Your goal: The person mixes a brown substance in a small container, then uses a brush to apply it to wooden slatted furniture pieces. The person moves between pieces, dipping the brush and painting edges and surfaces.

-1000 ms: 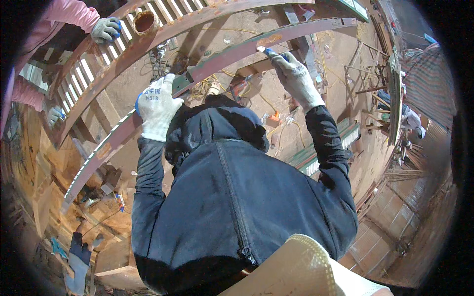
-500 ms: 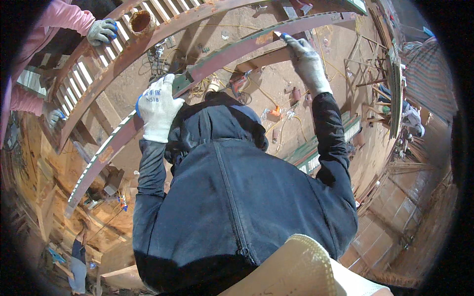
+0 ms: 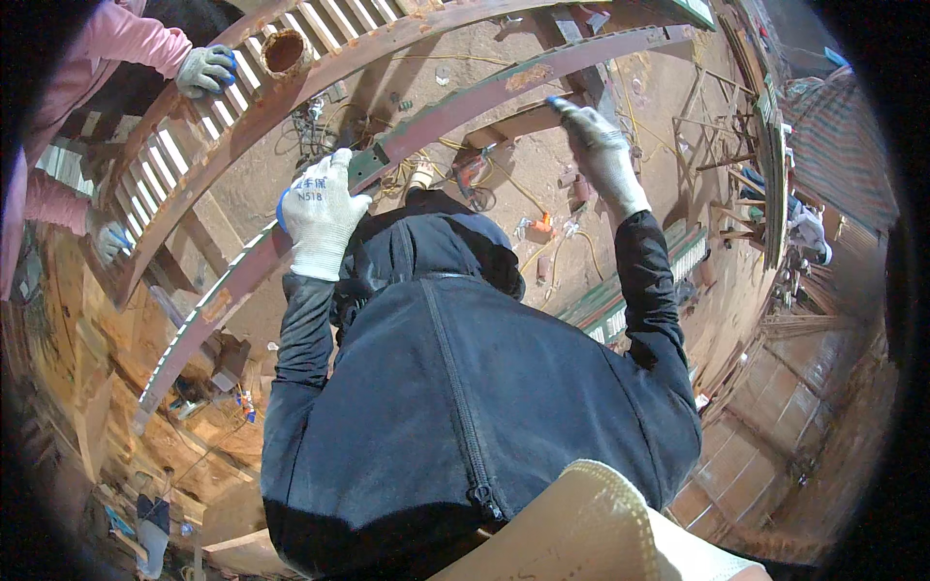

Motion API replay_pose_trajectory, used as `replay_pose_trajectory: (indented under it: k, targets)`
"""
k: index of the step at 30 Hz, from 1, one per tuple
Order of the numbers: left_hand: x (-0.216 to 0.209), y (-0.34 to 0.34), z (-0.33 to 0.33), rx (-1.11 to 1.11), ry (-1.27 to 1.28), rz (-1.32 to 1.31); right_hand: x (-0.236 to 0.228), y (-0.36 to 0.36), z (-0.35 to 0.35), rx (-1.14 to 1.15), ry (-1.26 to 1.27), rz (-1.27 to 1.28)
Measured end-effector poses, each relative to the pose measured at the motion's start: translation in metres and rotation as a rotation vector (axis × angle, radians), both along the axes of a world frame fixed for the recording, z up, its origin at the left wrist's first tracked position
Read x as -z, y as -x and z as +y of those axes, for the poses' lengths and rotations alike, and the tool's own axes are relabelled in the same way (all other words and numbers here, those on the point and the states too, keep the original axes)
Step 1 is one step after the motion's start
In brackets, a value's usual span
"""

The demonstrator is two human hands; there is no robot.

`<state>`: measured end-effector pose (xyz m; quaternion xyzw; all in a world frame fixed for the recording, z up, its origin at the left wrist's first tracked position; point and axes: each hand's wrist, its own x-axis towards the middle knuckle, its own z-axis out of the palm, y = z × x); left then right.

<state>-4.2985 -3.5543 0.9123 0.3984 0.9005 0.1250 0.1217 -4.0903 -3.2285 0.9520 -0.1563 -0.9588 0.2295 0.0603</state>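
A long curved beam (image 3: 431,124), purplish-brown with pale notches along its outer edge at the left end, arcs across in front of me. My left hand (image 3: 322,215), in a white knitted glove with blue on the palm side, is closed over the beam left of a dark green patch (image 3: 364,167); its fingers wrap out of sight. On the near side of the beam's right half, my right hand (image 3: 603,155) hangs apart from it, also gloved. One blue-tipped finger points toward the beam. Its other fingers are blurred and partly hidden, so what they hold, if anything, does not show.
Beyond lies a slatted curved frame (image 3: 228,136) with a round tube (image 3: 284,53). A co-worker's gloved hand (image 3: 205,72) rests on it. An orange-red power tool (image 3: 473,170), yellow cords (image 3: 518,184) and a green slatted piece (image 3: 610,310) lie below. Timber stands at right.
My right hand has drawn back toward me from the beam, where its fingertips were at the edge by a small pale piece. My left hand stays on the beam and has shifted slightly right.
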Motion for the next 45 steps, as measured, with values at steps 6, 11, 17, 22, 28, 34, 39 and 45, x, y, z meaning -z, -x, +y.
replay_pose_trajectory:
  k: [6,11,17,22,28,34,39,45]
  targets:
    - [-0.001,0.001,0.014,0.018,0.024,-0.065,0.008,0.0,0.075,0.746,1.066,0.544]
    - [0.002,0.0,0.013,-0.023,-0.044,0.009,0.033,0.026,0.13,0.594,1.045,0.666]
    - [0.002,-0.002,0.016,-0.01,-0.036,0.033,0.068,0.062,0.218,0.316,-0.162,0.469]
    - [0.006,0.012,0.004,-0.053,0.019,0.108,0.083,0.09,0.215,0.283,-0.27,0.293]
    - [0.001,0.001,0.008,-0.068,-0.012,0.123,0.077,0.075,0.214,0.207,-0.238,0.558]
    - [0.004,-0.007,0.007,-0.077,0.005,0.133,0.078,0.07,0.214,0.208,-0.25,0.608]
    - [0.008,-0.013,0.004,-0.073,-0.006,0.151,0.078,0.061,0.216,0.19,-0.26,0.594]
    - [0.003,-0.012,-0.001,-0.07,0.002,0.122,0.077,0.066,0.211,0.2,-0.304,0.562]
